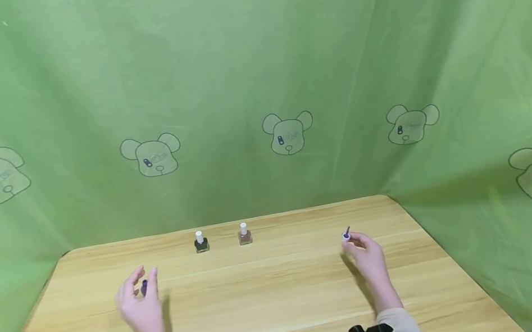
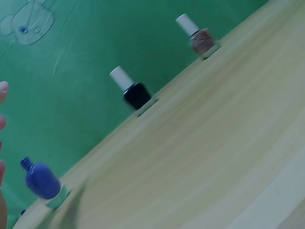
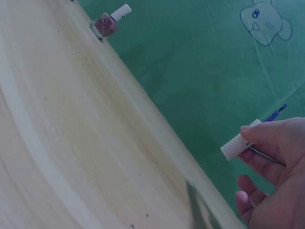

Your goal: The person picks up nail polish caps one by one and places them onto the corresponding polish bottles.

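Note:
My right hand (image 1: 369, 260) pinches a white nail polish cap (image 3: 240, 143) between thumb and fingers. The cap's brush (image 3: 275, 113), coated purple-blue, sticks out past the fingers, pointing up and away. On the left, an uncapped purple-blue nail polish bottle (image 2: 43, 181) stands upright on the table, its narrow neck bare. My left hand (image 1: 141, 309) is beside this bottle with fingers and thumb spread; in the left wrist view a gap shows between fingertips (image 2: 2, 123) and bottle. The head view shows only part of that bottle, between thumb and fingers.
Two capped nail polish bottles stand near the wooden table's (image 1: 275, 301) back edge: a black one (image 1: 201, 245) and a brownish-pink one (image 1: 245, 237). A green curtain (image 1: 227, 182) with printed bear heads hangs behind the table and along its sides.

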{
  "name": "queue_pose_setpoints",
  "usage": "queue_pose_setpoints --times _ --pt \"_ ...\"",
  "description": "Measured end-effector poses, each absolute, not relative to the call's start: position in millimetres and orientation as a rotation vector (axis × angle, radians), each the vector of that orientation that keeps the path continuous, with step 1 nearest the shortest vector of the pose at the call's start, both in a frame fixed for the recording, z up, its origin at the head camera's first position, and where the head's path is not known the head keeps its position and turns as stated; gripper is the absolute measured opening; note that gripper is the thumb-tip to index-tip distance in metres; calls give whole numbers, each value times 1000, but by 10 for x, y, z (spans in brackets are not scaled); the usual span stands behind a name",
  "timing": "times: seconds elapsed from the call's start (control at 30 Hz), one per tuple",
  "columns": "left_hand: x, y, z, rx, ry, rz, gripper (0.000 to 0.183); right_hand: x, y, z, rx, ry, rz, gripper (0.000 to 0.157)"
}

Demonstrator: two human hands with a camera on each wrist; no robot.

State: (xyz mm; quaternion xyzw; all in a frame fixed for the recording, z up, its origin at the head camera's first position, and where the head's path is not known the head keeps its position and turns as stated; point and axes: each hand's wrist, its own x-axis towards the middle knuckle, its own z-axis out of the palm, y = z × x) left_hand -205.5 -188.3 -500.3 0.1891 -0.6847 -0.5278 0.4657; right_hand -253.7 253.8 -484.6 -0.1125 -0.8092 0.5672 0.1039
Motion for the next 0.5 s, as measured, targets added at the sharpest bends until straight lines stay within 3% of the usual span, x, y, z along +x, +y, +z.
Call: queue_pose_setpoints --times 0.5 --pt "-1924 -2223 -5051 660 -2059 -1442 66 -2525 2311 -4710 -185 -2454 1640 35"
